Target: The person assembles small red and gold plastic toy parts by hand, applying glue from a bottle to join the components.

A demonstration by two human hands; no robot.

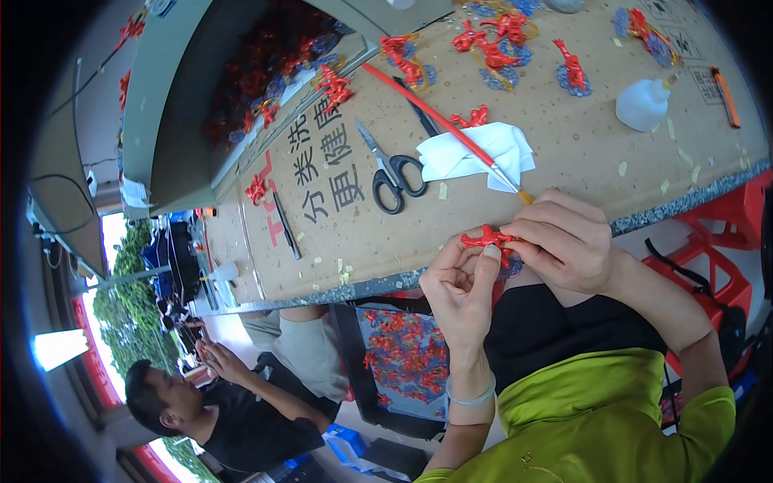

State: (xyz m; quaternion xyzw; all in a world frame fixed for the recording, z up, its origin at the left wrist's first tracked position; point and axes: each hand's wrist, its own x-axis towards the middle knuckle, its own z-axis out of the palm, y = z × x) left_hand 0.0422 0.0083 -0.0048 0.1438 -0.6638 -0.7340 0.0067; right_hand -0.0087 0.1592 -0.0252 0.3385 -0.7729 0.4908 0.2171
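Just in front of the table edge, I hold a small red plastic figurine between both hands. My left hand is closed on one side of it, with the thumb pressed against its body. My right hand pinches its other side with the fingertips. A bluish clear part shows below the figurine, partly covered by fingers. Beyond my right hand, a red-handled paintbrush lies across a folded white cloth, its orange tip close to my knuckles. Whether the right fingers also hold something small cannot be made out.
Black-handled scissors, a white squeeze bottle, an orange cutter and several red figurines lie on the cardboard-covered table. A grey booth holds more. Below sits a figurine-filled crate; a co-worker sits left.
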